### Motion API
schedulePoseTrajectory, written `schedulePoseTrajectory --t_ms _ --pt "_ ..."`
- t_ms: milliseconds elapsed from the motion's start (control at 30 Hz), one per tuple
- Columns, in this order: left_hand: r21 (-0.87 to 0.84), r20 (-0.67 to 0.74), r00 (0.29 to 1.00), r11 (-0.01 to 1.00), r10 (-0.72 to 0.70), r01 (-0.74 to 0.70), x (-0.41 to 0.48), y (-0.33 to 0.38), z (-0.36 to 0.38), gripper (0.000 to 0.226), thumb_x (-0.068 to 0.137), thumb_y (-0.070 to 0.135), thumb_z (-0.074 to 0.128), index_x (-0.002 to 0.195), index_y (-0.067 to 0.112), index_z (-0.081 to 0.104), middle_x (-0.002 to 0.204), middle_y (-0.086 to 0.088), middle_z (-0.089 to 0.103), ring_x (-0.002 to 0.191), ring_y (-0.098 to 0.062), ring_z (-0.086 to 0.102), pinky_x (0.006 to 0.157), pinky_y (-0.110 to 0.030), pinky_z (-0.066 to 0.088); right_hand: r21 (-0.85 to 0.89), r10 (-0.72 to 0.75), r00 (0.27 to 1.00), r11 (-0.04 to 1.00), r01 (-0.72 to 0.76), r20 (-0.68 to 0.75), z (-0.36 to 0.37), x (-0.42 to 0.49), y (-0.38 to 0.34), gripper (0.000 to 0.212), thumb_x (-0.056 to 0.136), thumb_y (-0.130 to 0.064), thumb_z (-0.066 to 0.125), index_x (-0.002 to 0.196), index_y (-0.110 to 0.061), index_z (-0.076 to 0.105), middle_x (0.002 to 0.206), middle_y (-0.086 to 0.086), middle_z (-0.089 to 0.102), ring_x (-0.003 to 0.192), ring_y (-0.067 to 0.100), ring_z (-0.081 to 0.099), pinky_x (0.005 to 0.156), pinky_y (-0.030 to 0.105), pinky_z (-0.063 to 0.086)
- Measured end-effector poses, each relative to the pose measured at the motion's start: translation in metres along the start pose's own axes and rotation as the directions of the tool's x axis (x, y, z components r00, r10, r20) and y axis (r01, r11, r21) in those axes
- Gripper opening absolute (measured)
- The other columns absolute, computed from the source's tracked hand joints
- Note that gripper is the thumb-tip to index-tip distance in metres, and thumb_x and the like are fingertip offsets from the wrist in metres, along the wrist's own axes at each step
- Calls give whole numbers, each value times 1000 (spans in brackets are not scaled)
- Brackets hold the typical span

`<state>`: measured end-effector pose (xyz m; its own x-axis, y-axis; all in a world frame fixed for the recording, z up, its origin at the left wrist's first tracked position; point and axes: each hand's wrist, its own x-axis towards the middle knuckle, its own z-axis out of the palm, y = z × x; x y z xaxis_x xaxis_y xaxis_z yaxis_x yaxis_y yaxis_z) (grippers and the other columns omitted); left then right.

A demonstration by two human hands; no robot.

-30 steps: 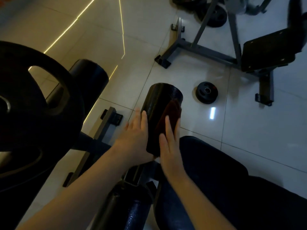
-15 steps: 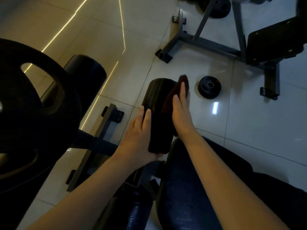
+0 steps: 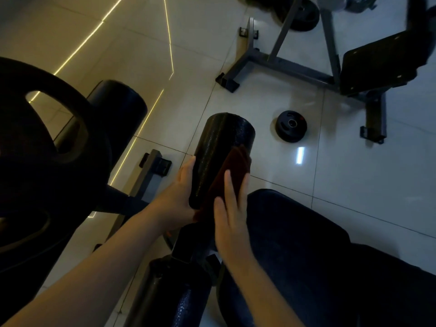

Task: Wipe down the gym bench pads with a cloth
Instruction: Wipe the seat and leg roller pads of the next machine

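Two bare hands are seen on a black roller pad (image 3: 219, 147), which is taken as the landmark for all places below. Far left of the roller pad, close to the camera, a big black weight plate (image 3: 35, 149) with a grip hole is seen. Left of the roller pad and further back, a second roller (image 3: 118, 107) is partly hidden by the big black weight plate. Just left of the roller pad, down on the floor, a grey frame foot (image 3: 151, 171) is seen.

The left hand (image 3: 181, 194) is laid against the left side of the roller pad at its near end. Its fingers are kept straight along the pad and nothing is gripped; the thumb is hidden. A dark red-brown cloth (image 3: 233, 168) is draped on the right side of the roller pad, from about mid-length down to the near end. The cloth is pressed onto the roller pad by the right hand (image 3: 232, 215), held flat with straight fingers.

Below the roller pad, nearer the camera, a third roller (image 3: 179, 291) is seen, dark and blurred. Right of the roller pad and near it, the dark seat pad (image 3: 306, 244) is seen. Right of the roller pad and apart from it, a small weight plate (image 3: 291, 126) is laid flat on the pale tiled floor (image 3: 354, 173). Further right and behind the roller pad, a grey bench frame (image 3: 295, 67) with a black back pad (image 3: 382, 64) is seen.
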<state>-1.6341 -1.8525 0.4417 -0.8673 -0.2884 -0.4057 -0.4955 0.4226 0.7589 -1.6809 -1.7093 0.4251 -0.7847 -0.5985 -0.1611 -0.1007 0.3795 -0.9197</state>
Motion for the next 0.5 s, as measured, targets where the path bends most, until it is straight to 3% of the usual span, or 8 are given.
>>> schedulePoseTrajectory --t_ms 133,267,300,367,433,500 --pt "-15 10 1000 1000 0 0 -1 1 1 126 71 29 83 152 25 -14 156 4 14 134 -14 34 105 -26 37 -2 -13 1000 1000 13 4 -2 3 -2 49 95 -54 31 136 -71 10 153 -31 -20 147 8 0 112 51 33" --pt "-74 22 1000 997 11 -9 -1 -1 0 133 62 50 84 151 32 -13 152 9 20 134 -9 32 110 -35 39 108 77 997 991 -76 -7 -23 76 -13 54 103 -41 32 147 -54 4 159 -16 -10 138 14 23 102 35 43" --pt "-65 23 1000 998 11 -10 0 -1 1 135 60 56 83 151 32 -13 154 8 18 136 -10 31 111 -36 37 138 103 995 985 -101 -10 -29 94 -17 56 104 -40 32 149 -50 2 159 -13 -6 138 18 24 104 37 42" --pt "-39 26 1000 999 6 -5 1 -1 1 135 62 54 83 151 28 -16 156 7 14 137 -7 25 112 -30 31 172 139 990 976 -134 -17 -38 119 -22 56 104 -40 30 151 -46 1 161 -8 -3 144 23 19 111 41 32" --pt "-26 31 999 1000 -12 13 0 1 1 133 68 44 83 151 24 -19 155 6 11 132 -3 21 108 -21 26 161 133 991 978 -129 -15 -40 124 -22 55 105 -39 28 152 -42 0 162 -7 -5 146 19 12 109 29 24" --pt "-21 33 999 1000 -19 20 0 2 1 132 69 43 83 151 24 -19 155 5 12 133 -5 22 107 -21 27 150 95 995 984 -95 5 -38 111 -21 56 105 -39 27 152 -42 -2 161 -9 -11 146 14 8 106 25 23"
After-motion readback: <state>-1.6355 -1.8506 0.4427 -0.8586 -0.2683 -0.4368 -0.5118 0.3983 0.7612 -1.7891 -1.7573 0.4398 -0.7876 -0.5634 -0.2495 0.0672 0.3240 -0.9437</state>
